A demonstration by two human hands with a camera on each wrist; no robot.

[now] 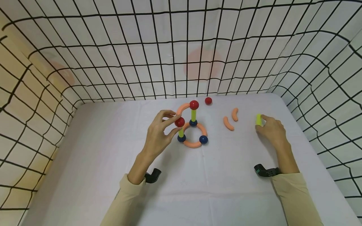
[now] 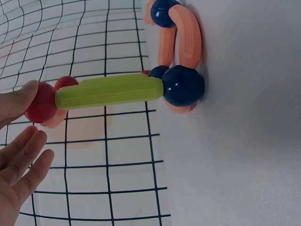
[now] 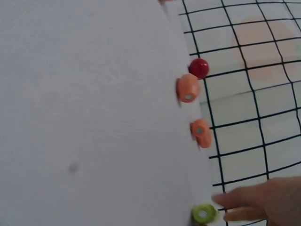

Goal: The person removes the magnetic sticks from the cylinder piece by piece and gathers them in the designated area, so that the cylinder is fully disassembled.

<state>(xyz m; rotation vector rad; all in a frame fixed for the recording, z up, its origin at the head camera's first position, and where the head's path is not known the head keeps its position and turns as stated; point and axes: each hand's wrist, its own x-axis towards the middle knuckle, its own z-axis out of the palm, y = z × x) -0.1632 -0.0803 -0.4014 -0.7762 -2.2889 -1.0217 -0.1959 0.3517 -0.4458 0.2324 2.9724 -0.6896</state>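
My left hand (image 1: pixel 159 133) pinches a red ball (image 1: pixel 179 122) on top of an upright yellow-green rod (image 2: pixel 110 92), which stands on a dark blue ball (image 2: pixel 184 86). That ball belongs to a flat ring of curved orange pieces (image 1: pixel 193 144) and blue balls. A second green rod (image 1: pixel 193 115) rises from the ring's far side, topped by another red ball (image 1: pixel 194 104). A curved orange piece (image 1: pixel 183 108) runs between the two red balls. Out to the right, my right hand (image 1: pixel 272 130) holds a loose green rod (image 1: pixel 258 120) between thumb and fingers, at the table.
Two loose curved orange pieces (image 1: pixel 228 123) lie between the ring and my right hand. A loose red ball (image 1: pixel 208 100) sits near the table's back edge. Black wire mesh (image 1: pixel 175 53) stands along the back and sides of the white-covered table (image 1: pixel 220 188).
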